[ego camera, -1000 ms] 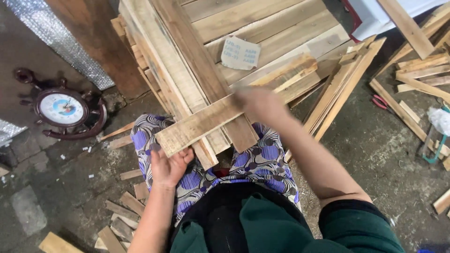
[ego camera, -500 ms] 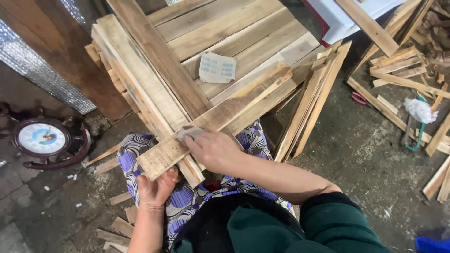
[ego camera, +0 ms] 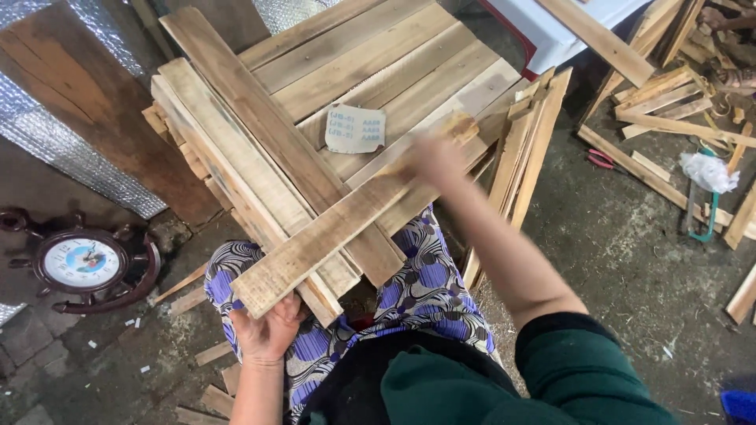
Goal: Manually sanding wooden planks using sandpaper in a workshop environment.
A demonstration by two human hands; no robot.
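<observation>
A long pale wooden plank [ego camera: 331, 232] lies slanted across my lap, over a pile of wider boards [ego camera: 378, 55]. My left hand [ego camera: 268, 330] grips its near end from below. My right hand [ego camera: 431, 161] is on the plank's far end and is blurred by motion, so I cannot tell whether anything is under the palm. A small square sheet of sandpaper [ego camera: 354, 128], backing side up, lies on the boards just left of that hand.
Thin slats [ego camera: 528, 149] lean against the pile at my right. Loose wood offcuts [ego camera: 669, 118], red pliers [ego camera: 602, 160], a white rag [ego camera: 709, 169] and a green-handled tool [ego camera: 701, 212] lie on the concrete floor. A round wheel-shaped clock [ego camera: 83, 262] sits at the left.
My right hand slid down the plank to its middle and has now swept back up to the far end. My left hand has kept its hold on the near end.
</observation>
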